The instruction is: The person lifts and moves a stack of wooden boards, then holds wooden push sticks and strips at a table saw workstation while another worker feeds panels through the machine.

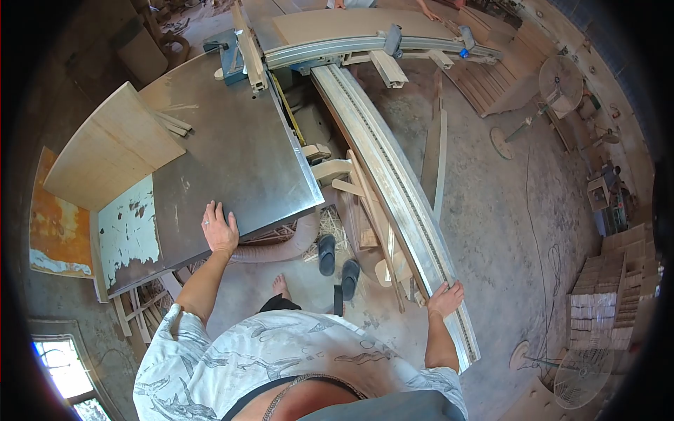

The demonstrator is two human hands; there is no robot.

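Observation:
My left hand [220, 228] lies flat on the dark metal saw table [232, 161], near its front edge, with fingers outstretched and a ring on one. My right hand [446, 299] rests over the near end of the long sliding metal rail [393, 168], its fingers slightly bent across the top and holding nothing loose. Across the far end, a large flat board [358, 27] lies behind a crosswise metal fence [358, 45] fitted with clamp-like blocks. A curved pale wooden panel [116, 151] stands on the left of the table.
Another person's hand [429, 11] is at the far board. Slippers [326, 255], wood scraps and a ribbed hose [284, 245] lie below, by my bare foot. Fans [562, 84], a cable, a wooden stack [502, 63] and bundled cardboard [597, 302] stand at the right.

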